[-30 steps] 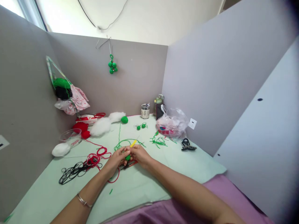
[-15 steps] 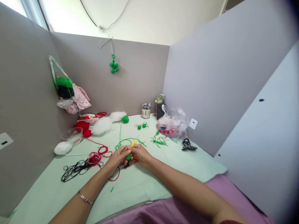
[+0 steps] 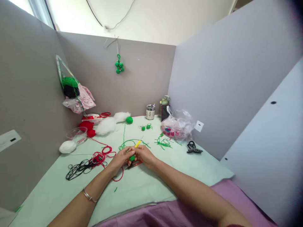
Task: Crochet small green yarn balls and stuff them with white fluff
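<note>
Left hand: the left hand (image 3: 121, 158) pinches a small green ball (image 3: 132, 157) from the left.
Right hand: the right hand (image 3: 145, 155) pinches a yellow tool (image 3: 137, 144) against the ball.
Ball: held between the 2 hands, just above the green table (image 3: 146, 186).
Nearby: red cord (image 3: 104, 154), green cord (image 3: 132, 142).

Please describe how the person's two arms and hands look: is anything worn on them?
Both forearms are bare, with no sleeves in view, and no gloves. The left hand has a thin silver bangle on its wrist. The right hand and its wrist show no jewellery or watch. Rings cannot be made out at this size.
</note>
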